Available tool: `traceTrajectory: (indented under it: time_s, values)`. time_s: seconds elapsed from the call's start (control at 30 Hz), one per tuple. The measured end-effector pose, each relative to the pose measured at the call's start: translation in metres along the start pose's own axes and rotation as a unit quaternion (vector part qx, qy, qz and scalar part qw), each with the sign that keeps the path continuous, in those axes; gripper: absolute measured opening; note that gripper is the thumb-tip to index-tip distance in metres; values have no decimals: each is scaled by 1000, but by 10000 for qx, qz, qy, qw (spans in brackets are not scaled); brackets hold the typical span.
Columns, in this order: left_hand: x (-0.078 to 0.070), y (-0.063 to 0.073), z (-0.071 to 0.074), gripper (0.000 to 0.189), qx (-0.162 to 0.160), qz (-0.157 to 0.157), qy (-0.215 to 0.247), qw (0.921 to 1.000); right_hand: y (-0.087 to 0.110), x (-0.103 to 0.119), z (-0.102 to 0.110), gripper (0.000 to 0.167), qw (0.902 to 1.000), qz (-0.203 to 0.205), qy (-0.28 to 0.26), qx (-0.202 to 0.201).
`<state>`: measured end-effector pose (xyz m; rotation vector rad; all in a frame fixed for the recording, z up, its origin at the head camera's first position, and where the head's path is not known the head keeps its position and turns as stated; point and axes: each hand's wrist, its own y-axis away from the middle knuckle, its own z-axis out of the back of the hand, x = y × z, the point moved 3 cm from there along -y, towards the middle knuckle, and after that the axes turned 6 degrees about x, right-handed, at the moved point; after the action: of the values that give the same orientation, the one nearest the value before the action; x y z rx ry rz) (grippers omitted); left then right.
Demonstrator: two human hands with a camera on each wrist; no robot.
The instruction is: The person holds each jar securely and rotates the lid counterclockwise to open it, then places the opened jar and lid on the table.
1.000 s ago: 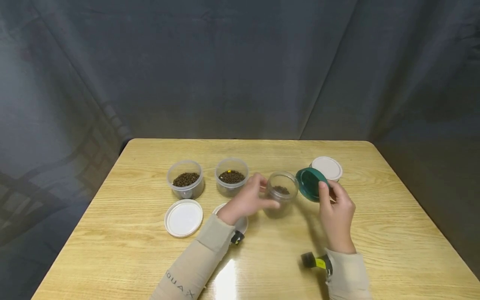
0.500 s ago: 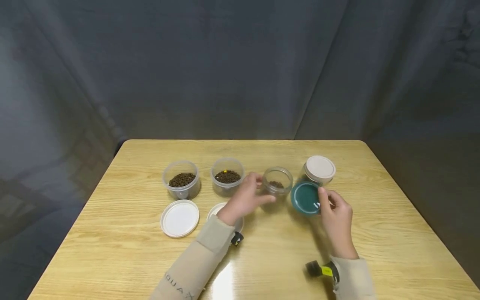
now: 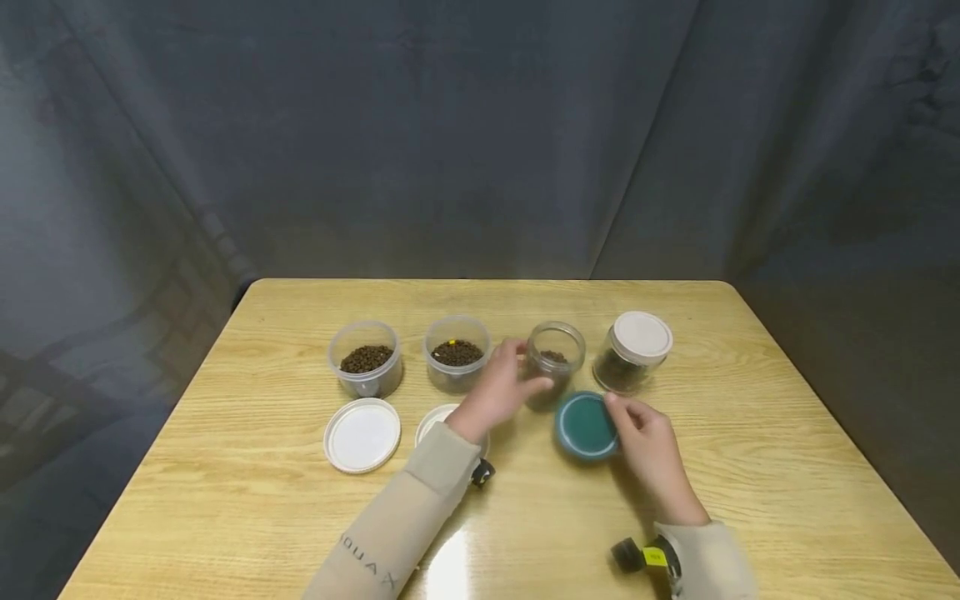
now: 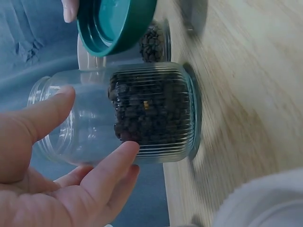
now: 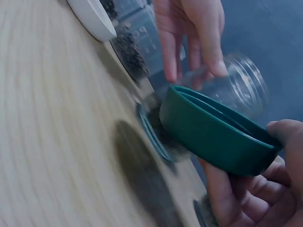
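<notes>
A ribbed glass jar (image 4: 151,111), partly filled with dark brown pellets, stands upright and uncovered on the table right of centre. My left hand (image 3: 497,390) holds it from the left, thumb and fingers spread around its upper part. Between the thumb and fingers of my right hand (image 3: 648,442) is a green lid (image 3: 587,427), pinched at its right edge. That lid hangs above the table in front of the jar, hollow side up, as the right wrist view (image 5: 218,130) shows its side wall and inner rim.
Two plastic tubs of brown pellets, the left tub (image 3: 367,382) and the middle tub (image 3: 456,379), stand open. White lids lie before them: one lid (image 3: 362,435) in full sight, another (image 3: 433,418) partly under my left arm. A white-lidded jar (image 3: 633,354) stands at right.
The green lid has moved left and toward me, turning flatter, in my right hand. My left hand and the glass jar have shifted slightly back and left.
</notes>
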<state>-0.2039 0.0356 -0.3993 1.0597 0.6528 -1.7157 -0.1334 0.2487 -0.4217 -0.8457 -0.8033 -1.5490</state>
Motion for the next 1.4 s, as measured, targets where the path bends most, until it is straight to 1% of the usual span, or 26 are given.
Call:
traceTrajectory:
  time_s: [0.13, 0.27, 0.4, 0.53, 0.7, 0.87, 1.03, 1.13, 1.27, 1.4]
  values:
    - [-1, -4, -1, 75, -63, 64, -50, 9999, -2, -1, -12, 46, 9995, -70, -112, 301]
    - [-1, -6, -1, 74, -143, 69, -46, 9999, -4, -4, -22, 43, 9985, -86, -82, 537]
    - [0, -8, -2, 73, -200, 118, -59, 9997, -4, -6, -32, 41, 9968, -117, -170, 776]
    - [1, -10, -1, 74, -265, 135, -73, 9995, -5, -4, -39, 39, 9957, 6, -168, 910]
    - [2, -12, -1, 74, -275, 119, -65, 9995, -5, -1, -46, 39, 9945, 148, -30, 1033]
    - [2, -13, -2, 73, -274, 126, 4, 9995, -4, 1, -47, 37, 9939, 248, 101, 1068]
    - [3, -14, -2, 72, -279, 154, 65, 9995, -1, 3, -47, 21, 9935, 533, 354, 936]
    - [4, -15, -2, 72, -300, 151, 104, 9994, 0, 5, -48, 15, 9924, 688, 515, 879]
    - [4, -14, -1, 71, -315, 133, 151, 9993, 2, 7, -50, 12, 9914, 765, 646, 839]
    - [4, -15, 0, 71, -342, 182, 109, 9992, 1, 7, -53, 11, 9906, 803, 764, 807]
